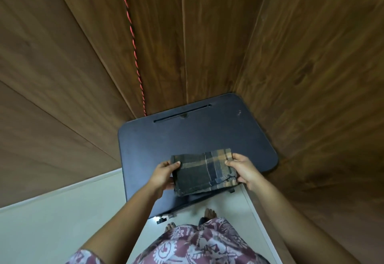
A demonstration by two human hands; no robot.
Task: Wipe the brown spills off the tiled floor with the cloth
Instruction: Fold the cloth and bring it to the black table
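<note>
A folded dark checked cloth (202, 172) with tan and blue stripes is held over a small dark table (187, 135). My left hand (164, 175) grips its left edge, thumb on top. My right hand (242, 170) pinches its right edge. Both hands hold the cloth level, just above the table's near part. The pale tiled floor (62, 218) shows at the lower left and between my feet. No brown spill is visible on the floor in this view.
The dark table stands in a corner of brown wooden panels (311, 76), with a slot (182, 113) near its far edge. A red twisted cord (133, 41) hangs down the back panel. My bare feet (209, 214) stand close to the table's near edge.
</note>
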